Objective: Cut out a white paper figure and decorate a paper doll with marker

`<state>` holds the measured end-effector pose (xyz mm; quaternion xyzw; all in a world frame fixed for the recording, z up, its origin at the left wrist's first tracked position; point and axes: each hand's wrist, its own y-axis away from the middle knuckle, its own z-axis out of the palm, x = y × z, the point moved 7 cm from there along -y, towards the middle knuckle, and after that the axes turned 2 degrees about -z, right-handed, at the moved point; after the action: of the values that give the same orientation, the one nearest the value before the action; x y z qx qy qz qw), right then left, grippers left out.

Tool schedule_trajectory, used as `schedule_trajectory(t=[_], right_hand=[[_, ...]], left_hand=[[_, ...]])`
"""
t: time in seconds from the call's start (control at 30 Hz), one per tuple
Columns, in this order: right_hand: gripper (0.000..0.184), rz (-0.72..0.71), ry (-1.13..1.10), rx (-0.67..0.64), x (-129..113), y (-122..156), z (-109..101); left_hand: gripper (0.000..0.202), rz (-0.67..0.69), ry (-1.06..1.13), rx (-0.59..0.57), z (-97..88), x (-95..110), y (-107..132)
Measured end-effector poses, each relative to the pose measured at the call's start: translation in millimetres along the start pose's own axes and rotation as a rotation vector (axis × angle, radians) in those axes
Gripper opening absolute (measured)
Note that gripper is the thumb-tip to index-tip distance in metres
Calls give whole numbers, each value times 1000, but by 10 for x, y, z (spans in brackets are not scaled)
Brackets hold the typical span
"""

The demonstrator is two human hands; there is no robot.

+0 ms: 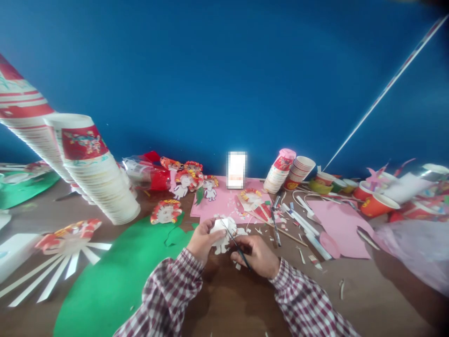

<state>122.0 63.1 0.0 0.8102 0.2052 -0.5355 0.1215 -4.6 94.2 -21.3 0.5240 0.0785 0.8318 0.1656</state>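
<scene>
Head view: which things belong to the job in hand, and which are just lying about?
In use:
left hand, holding white paper cutout
right hand, holding dark slim tool

Apparently lying about:
leaning cup stack
green sheet
right-hand pink sheet

Brown tabletop (368,290), bare in the near right. Spread over near left: large green sheet (122,276) with curved edge. Left of it, cut-open paper piece (70,238), red-and-orange border, white strips fanned out. Beyond, tall stack of paper cups (101,182), red-banded at top. Towards the wall, at centre, pink paper (206,210), littered with small scraps. Just beside its right edge, shorter cup stack (277,173). Nearer, dark slim pen (276,229) among white cuttings. Further right, another pink sheet (340,224); past that, crumpled clear plastic (417,248).
</scene>
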Motion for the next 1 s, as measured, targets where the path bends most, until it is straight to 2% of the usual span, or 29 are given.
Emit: schedule_trajectory(t=[0.3, 0.47, 0.73, 1.0], right_hand=[[30, 20, -1, -8, 44, 7, 13], [29, 20, 46, 3, 54, 12, -7], [31, 42, 17, -21, 46, 21, -16], [31, 52, 11, -27, 17, 25, -17]], left_hand=[[45, -4, -22, 16, -16, 14, 14], [41, -6, -32, -16, -1, 17, 5], [47, -22, -74, -22, -32, 0, 2], [44, -28, -64, -41, -21, 6, 4]])
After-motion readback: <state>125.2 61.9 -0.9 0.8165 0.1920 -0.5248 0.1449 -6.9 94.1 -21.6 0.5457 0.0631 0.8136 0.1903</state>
